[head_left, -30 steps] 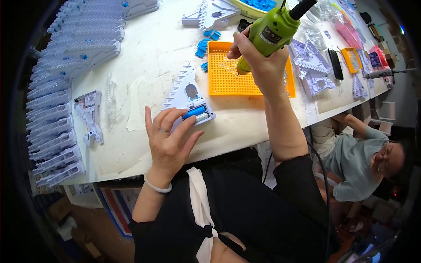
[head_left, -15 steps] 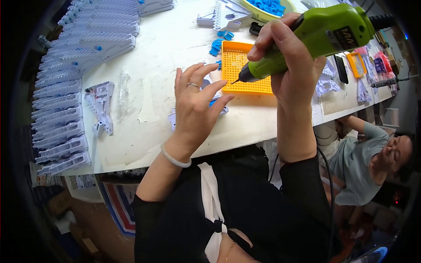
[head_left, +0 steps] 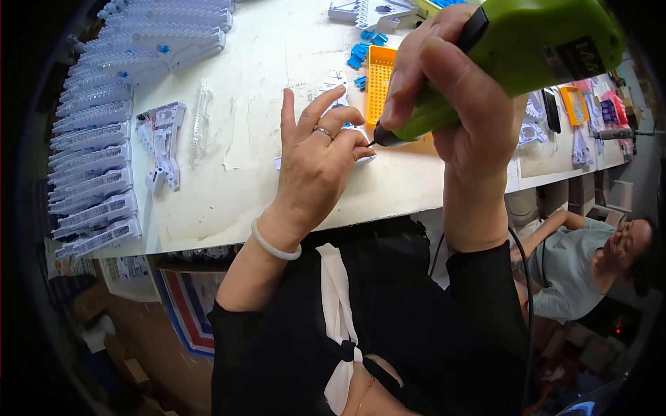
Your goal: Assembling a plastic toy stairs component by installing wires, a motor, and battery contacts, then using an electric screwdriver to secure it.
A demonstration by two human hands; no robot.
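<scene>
A green electric screwdriver [head_left: 527, 52] is gripped in my right hand [head_left: 461, 97], its thin bit slanting down to the left. My left hand [head_left: 312, 163] has thumb and forefinger pinched together right at the end of that bit, the other fingers raised. Whatever sits in the pinch is too small to make out. Beneath my left hand lies a pale lavender plastic part [head_left: 334, 84], mostly covered by the fingers. Partly behind the screwdriver is an orange perforated tray [head_left: 379, 83].
Rows of pale plastic assemblies [head_left: 90, 177] line the table's left side, with a single assembly [head_left: 163, 142] and a clear ridged strip [head_left: 201, 114] nearby. Blue clips [head_left: 359, 54] lie by the tray. At the right sits another person [head_left: 569, 267]; a black cable [head_left: 525, 277] hangs beside my right arm.
My right hand has brought the screwdriver nearer and its bit down to my left fingertips. My left thumb and forefinger have closed from apart into a pinch. The view has shifted slightly.
</scene>
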